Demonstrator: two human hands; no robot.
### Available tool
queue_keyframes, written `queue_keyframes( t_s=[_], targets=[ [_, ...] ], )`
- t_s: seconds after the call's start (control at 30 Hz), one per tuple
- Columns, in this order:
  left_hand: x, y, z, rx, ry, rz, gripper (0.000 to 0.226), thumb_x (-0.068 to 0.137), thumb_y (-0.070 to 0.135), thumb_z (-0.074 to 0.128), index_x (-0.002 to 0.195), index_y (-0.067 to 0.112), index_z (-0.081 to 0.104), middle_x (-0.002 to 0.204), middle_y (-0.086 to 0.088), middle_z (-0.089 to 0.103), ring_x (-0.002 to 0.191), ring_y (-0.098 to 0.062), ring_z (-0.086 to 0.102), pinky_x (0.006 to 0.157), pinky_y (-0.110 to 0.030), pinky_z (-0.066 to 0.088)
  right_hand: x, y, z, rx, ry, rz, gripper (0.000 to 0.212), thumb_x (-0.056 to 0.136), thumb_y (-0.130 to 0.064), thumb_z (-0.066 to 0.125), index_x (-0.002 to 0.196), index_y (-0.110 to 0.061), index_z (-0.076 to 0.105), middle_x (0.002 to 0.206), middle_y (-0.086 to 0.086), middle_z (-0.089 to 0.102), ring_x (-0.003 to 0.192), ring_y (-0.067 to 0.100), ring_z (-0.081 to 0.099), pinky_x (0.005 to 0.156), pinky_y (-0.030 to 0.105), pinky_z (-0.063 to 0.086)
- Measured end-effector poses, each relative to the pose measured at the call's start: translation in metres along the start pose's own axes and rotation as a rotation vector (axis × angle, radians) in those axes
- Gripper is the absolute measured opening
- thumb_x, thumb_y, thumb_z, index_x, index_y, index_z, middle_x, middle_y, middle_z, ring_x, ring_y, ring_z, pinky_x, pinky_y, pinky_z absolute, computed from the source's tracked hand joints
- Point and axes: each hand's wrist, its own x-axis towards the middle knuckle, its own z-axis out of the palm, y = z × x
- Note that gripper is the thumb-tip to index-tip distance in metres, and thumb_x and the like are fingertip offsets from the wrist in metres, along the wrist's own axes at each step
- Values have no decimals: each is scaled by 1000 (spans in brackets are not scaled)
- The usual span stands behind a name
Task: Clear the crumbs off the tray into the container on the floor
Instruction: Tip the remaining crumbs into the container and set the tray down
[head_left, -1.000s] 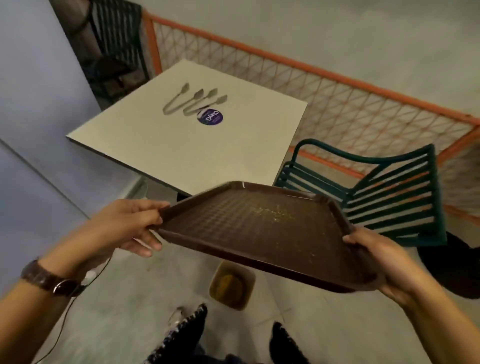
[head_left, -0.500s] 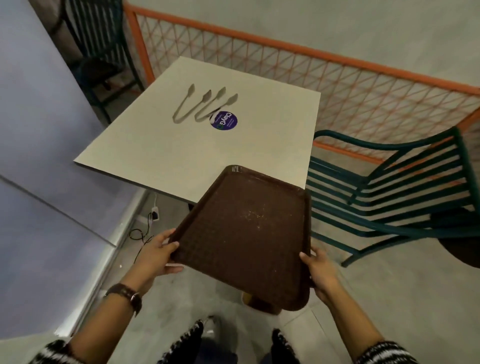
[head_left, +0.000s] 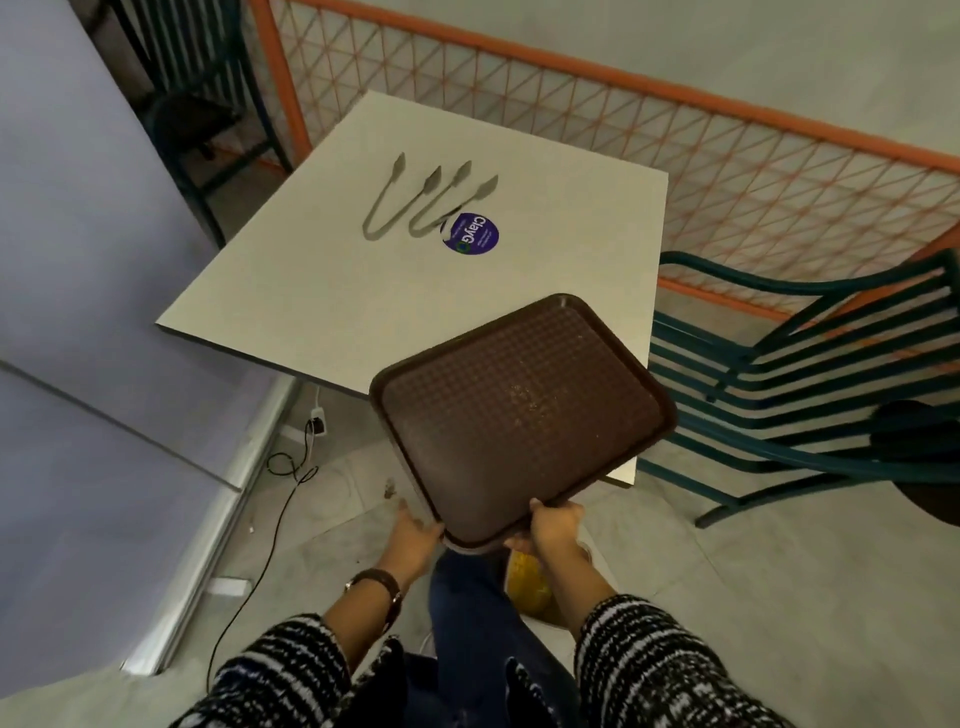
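Observation:
The brown tray is tilted steeply, its far end raised in front of the table and its near end pointing down. A few pale crumbs cling to its middle. My left hand grips the tray's lower left edge and my right hand grips its lower right corner. Directly below the near end, a container with yellowish contents stands on the floor, mostly hidden by my right forearm and leg.
A white square table holds two metal tongs and a purple sticker. A green slatted chair stands at right, an orange mesh fence behind. A black cable trails on the floor left.
The tray has tipped from nearly level to steeply tilted and turned, its near end dropping toward the floor container. Both hands slid down to the lower end and now sit close together.

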Motion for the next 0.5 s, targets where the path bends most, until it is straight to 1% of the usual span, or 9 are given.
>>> queue_keyframes(
  t_s=[0.07, 0.13, 0.2, 0.23, 0.3, 0.33, 0.37, 0.43, 0.5],
  targets=[
    [9, 1, 4, -3, -10, 38, 61, 93, 19, 53, 143, 12, 20, 118, -9, 58, 96, -27, 61, 74, -32, 54, -5, -3, 17, 112, -116, 115, 24, 96, -5, 44, 120, -8, 42, 105, 23, 57, 84, 39, 63, 44, 39, 56],
    [21, 5, -3, -48, 32, 92, 44, 93, 17, 51, 133, 14, 34, 107, -10, 61, 75, -19, 62, 54, -21, 53, -16, -10, 24, -28, -242, 156, 24, 99, -15, 42, 119, -1, 44, 89, 20, 57, 69, 32, 63, 44, 36, 55],
    [35, 13, -17, -41, 91, 128, 40, 94, 17, 50, 132, 15, 37, 108, -13, 60, 75, -17, 60, 55, -19, 52, -14, -21, 17, -289, -305, 85, 24, 99, -24, 42, 109, -4, 51, 78, 11, 58, 59, 23, 60, 45, 31, 54],
    [41, 18, -25, -37, 120, 132, 42, 94, 18, 50, 134, 14, 36, 103, -12, 60, 75, -18, 59, 58, -23, 52, -9, -29, 8, -418, -247, -32, 22, 98, -27, 44, 102, -8, 55, 75, 6, 60, 58, 20, 60, 48, 29, 53],
    [54, 27, -39, -13, 176, 130, 47, 94, 18, 49, 138, 13, 33, 94, -9, 57, 72, -18, 57, 57, -28, 53, 8, -47, -16, -620, -7, -353, 14, 95, -30, 49, 93, -19, 57, 82, 1, 63, 75, 20, 64, 67, 32, 54],
    [61, 32, -45, 5, 194, 127, 47, 95, 18, 49, 139, 14, 32, 94, -9, 56, 73, -17, 57, 54, -28, 54, 17, -56, -29, -680, 114, -490, 9, 93, -29, 53, 97, -21, 57, 92, 1, 63, 87, 22, 63, 76, 33, 52],
    [69, 37, -49, 20, 211, 127, 47, 95, 17, 48, 139, 16, 33, 97, -10, 56, 74, -18, 57, 51, -27, 53, 28, -64, -42, -738, 222, -592, 16, 91, -26, 57, 106, -20, 57, 106, 5, 61, 98, 23, 59, 83, 35, 49],
    [84, 48, -55, 38, 234, 129, 45, 95, 19, 47, 138, 20, 35, 101, -13, 56, 75, -22, 59, 51, -31, 54, 55, -77, -63, -909, 345, -649, 46, 86, -25, 64, 128, -16, 47, 133, 12, 47, 119, 30, 47, 97, 42, 43],
    [98, 60, -59, 47, 248, 122, 46, 95, 20, 47, 139, 25, 35, 100, -14, 56, 74, -25, 59, 52, -32, 54, 81, -88, -77, -1079, 297, -568, 79, 82, -40, 66, 145, -15, 25, 152, 15, 23, 137, 35, 28, 111, 49, 30]
  ],
)
